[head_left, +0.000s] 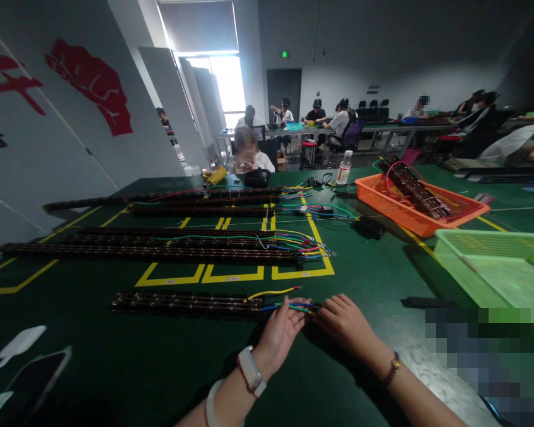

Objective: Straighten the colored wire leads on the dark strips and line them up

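Note:
A short bundle of dark strips (187, 303) lies on the green table in front of me. Blue and green wires (300, 306) run from its right end to my hands. My left hand (281, 335) is palm up, with the wires lying across its fingers beside the thumb. Curled over the far wire ends, my right hand (342, 317) pinches them; its fingertips hide the exact grip, and a small dark piece shows there. A yellow wire (271, 293) with a red-sleeved terminal sticks out loose above the left hand.
Longer strip bundles (151, 252) with coloured wires lie further back over yellow tape outlines (234, 277). On the right stand an orange basket (382, 207) holding another bundle and a green basket (463, 267). A bottle (344, 169) is behind. People work at far tables.

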### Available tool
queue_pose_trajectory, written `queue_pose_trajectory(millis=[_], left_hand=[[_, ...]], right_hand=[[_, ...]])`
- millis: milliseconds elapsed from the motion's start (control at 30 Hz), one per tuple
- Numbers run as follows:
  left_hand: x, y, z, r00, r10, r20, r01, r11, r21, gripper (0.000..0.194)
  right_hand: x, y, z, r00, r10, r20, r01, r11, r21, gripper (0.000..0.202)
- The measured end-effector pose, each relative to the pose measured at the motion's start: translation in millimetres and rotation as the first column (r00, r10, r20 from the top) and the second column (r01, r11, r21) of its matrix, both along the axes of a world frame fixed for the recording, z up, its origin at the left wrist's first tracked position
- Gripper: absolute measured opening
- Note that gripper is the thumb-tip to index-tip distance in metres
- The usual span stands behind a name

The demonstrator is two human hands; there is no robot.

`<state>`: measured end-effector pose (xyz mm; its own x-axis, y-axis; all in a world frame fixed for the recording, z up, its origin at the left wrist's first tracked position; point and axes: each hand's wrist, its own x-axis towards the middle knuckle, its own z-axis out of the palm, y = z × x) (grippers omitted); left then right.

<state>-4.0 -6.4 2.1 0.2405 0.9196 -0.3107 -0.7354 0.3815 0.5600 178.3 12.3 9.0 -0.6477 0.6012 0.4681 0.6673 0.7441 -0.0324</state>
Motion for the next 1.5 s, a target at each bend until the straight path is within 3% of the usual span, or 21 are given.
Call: queue_pose_trajectory(millis=[200,367,733,967,1100,1200,1333,1500], left_hand=[[0.6,-1.1,3.7,1.000,-0.022,-0.017,0.023,0.999,0.023,0.033],[2.5,-2.8,6.2,0.997,-0.021,-0.069,0.023,0.999,0.022,0.034],[0.1,-2.3,3.1,0.995,-0.043,-0.086,0.043,0.999,0.001,0.030],[0.1,-2.2,3.9,0.994,-0.071,-0.080,0.072,0.997,0.004,0.034],[-0.4,-2.0,4.3,0.995,-0.075,-0.062,0.075,0.997,0.002,0.033],[-0.8,-1.8,2.7,0.996,-0.078,-0.034,0.079,0.996,0.042,0.033],[-1.2,-1.2,0.8,0.995,-0.090,-0.034,0.091,0.995,0.045,0.034],[-1.9,-0.5,1.1,0.995,-0.096,-0.034,0.097,0.994,0.040,0.035]], right_hand=[[-2.9,0.7,3.3,0.993,-0.030,-0.113,0.023,0.997,-0.067,0.025],[-6.8,16.1,10.3,0.948,-0.150,-0.281,0.091,0.973,-0.214,0.024],[-6.7,41.5,-23.3,0.952,-0.218,-0.216,0.137,0.932,-0.335,0.025],[-3.6,32.0,-17.2,0.943,-0.214,-0.255,0.091,0.903,-0.420,0.018],[3.6,19.8,-2.5,0.931,-0.168,-0.324,0.035,0.925,-0.379,0.023],[5.4,12.9,4.0,0.947,-0.033,-0.319,-0.049,0.968,-0.247,0.023],[0.1,10.1,0.5,0.967,0.118,-0.226,-0.142,0.985,-0.097,0.018],[-2.7,10.6,-3.0,0.964,0.122,-0.236,-0.147,0.985,-0.090,0.018]])
